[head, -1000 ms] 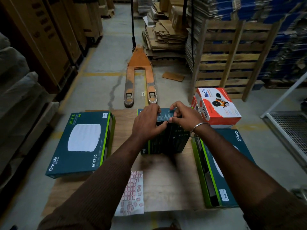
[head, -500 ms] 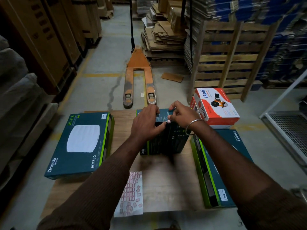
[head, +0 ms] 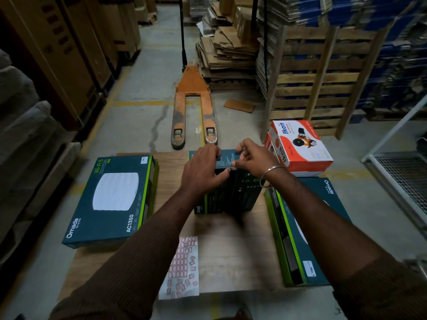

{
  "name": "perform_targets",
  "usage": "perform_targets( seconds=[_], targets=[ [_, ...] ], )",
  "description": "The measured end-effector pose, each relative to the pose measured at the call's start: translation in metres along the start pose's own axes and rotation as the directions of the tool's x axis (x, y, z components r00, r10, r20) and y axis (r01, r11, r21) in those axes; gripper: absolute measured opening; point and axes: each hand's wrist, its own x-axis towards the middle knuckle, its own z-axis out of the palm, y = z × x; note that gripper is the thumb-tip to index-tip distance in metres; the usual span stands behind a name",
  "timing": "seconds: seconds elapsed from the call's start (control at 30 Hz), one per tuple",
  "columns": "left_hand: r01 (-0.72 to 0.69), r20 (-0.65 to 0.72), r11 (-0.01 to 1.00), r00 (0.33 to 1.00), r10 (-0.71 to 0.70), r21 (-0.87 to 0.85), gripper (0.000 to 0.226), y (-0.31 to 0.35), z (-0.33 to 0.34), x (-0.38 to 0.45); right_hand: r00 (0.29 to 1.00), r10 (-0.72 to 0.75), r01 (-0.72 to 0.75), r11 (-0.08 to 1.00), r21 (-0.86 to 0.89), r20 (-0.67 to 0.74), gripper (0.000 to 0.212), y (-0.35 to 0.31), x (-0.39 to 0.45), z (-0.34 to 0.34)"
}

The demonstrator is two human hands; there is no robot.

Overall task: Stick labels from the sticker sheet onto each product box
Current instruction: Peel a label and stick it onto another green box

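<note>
Orange pallet jack (head: 194, 107) beyond table (head: 231, 239), boxes (head: 113, 199) alongside.

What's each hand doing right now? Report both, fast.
Left hand: grips the top of the upright Omada box.
Right hand: pinches a small label on that box's top edge.

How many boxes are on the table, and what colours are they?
Dark teal boxes: 3, the left box, the middle box under both hands, the right box
Red and white boxes: 2, the top box, another beside it
Total: 5
</note>
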Motion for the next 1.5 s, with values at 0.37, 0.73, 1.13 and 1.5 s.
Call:
perform_targets(
  seconds=[0.37, 0.73, 1.13, 1.5],
  targets=[
    [-0.001, 0.002, 1.0, 1.0, 0.001, -0.001, 0.046, 0.0, 0.001, 0.002, 1.0, 0.02, -0.019, 0.997, 0.07, -0.01, 0.032, -0.001, -0.001, -0.001],
    [-0.004, 0.001, 0.999, 1.0, 0.004, -0.034, 0.045, 0.0, -0.001, 0.001, 0.996, -0.089, 0.088, 0.974, -0.208, 0.001, 0.055, -0.002, -0.001, 0.008],
    [-0.004, 0.005, 1.0, 1.0, 0.004, -0.006, 0.047, 0.001, 0.0, 0.0, 1.0, -0.001, 0.001, 0.999, 0.046, 0.014, 0.037, 0.001, -0.002, 0.002],
    [-0.008, 0.004, 1.0, 1.0, 0.008, -0.021, 0.045, 0.001, 0.0, 0.0, 0.999, 0.033, -0.033, 0.998, 0.059, 0.013, 0.035, -0.003, -0.001, 0.004]
  ],
)
